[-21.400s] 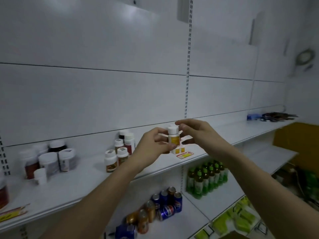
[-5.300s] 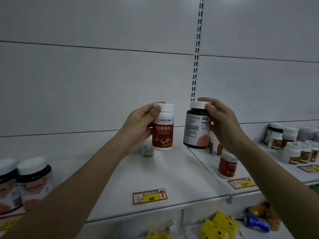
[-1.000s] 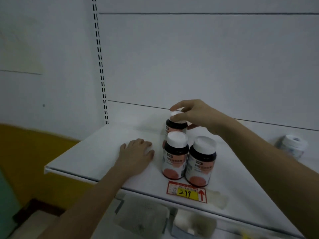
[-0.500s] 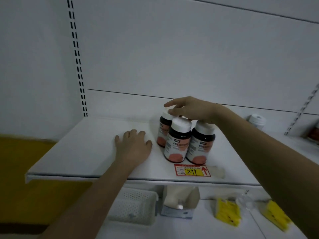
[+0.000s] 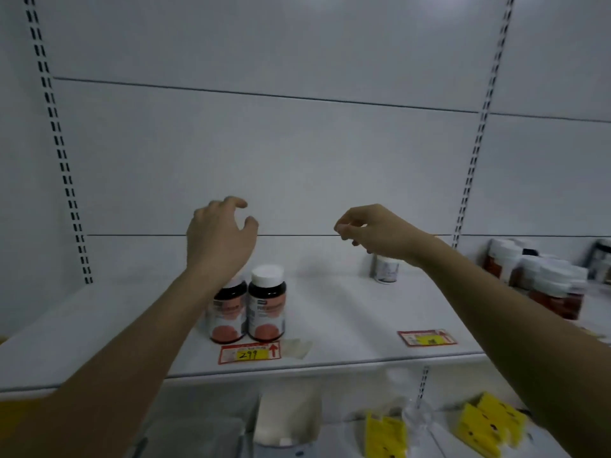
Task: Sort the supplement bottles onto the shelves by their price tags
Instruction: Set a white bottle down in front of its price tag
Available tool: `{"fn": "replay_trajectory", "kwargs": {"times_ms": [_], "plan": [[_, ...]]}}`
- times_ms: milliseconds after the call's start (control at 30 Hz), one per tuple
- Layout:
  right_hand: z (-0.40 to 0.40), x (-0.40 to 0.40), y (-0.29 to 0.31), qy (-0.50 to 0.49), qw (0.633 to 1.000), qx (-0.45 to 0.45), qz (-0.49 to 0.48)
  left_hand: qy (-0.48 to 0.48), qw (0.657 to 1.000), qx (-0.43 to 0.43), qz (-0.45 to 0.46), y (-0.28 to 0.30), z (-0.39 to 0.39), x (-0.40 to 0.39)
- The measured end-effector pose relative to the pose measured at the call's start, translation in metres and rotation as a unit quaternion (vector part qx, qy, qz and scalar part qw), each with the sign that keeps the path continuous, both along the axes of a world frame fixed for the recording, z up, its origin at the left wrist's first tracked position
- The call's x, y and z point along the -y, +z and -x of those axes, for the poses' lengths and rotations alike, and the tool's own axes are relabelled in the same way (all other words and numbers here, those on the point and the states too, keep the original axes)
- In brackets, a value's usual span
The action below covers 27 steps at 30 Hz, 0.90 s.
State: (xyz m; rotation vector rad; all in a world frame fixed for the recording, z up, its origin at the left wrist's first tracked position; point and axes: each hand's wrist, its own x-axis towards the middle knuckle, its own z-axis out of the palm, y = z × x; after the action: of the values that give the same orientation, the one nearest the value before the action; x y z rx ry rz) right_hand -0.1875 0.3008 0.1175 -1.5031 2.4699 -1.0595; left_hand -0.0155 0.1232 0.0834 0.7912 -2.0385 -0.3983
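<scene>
Your left hand [image 5: 220, 241] is raised above the shelf [image 5: 347, 312] with a loose, empty grip, fingers curled slackly and thumb apart from them. Your right hand [image 5: 380, 233] hangs at the same height, well apart from it, fingers loosely bent and holding nothing.

Below your left wrist stand two dark bottles [image 5: 266, 304] with white caps and reddish labels, touching side by side; your forearm crosses in front of the left one. Just in front of them lies a red and yellow tag [image 5: 249, 353] reading 299. A small white bottle [image 5: 386, 271] stands at the back under your right wrist. A second tag [image 5: 427, 337] lies near the shelf's front edge, its number blurred. More bottles [image 5: 542, 282] crowd the far right.

Behind is a white slotted wall panel [image 5: 297, 153]. Yellow packs [image 5: 489, 424] lie on the lower shelf.
</scene>
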Motion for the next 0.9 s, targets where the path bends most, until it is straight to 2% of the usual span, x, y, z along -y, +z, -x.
{"fn": "replay_trajectory", "kwargs": {"times_ms": [167,367,533,700,800,900], "plan": [[0.057,-0.087,-0.003,-0.019,1.000,0.015,-0.001,-0.086,0.996,0.016,-0.012,0.000,0.076,-0.095],[0.126,-0.162,-0.020,-0.049,0.997,0.051,-0.002,-0.124,0.986,0.052,-0.095,-0.034,0.149,-0.156],[0.170,-0.164,-0.070,-0.067,0.996,0.052,-0.026,-0.131,0.974,0.105,-0.155,-0.079,0.182,-0.177],[0.199,-0.148,-0.133,-0.111,0.990,0.021,-0.080,-0.142,0.958,0.113,-0.224,-0.108,0.214,-0.172],[0.215,-0.140,-0.150,-0.140,0.982,-0.036,-0.118,-0.146,0.958,0.104,-0.225,-0.107,0.241,-0.158],[0.234,-0.132,-0.158,-0.135,0.974,-0.070,-0.169,-0.161,0.966,0.082,-0.183,-0.100,0.270,-0.141]]}}
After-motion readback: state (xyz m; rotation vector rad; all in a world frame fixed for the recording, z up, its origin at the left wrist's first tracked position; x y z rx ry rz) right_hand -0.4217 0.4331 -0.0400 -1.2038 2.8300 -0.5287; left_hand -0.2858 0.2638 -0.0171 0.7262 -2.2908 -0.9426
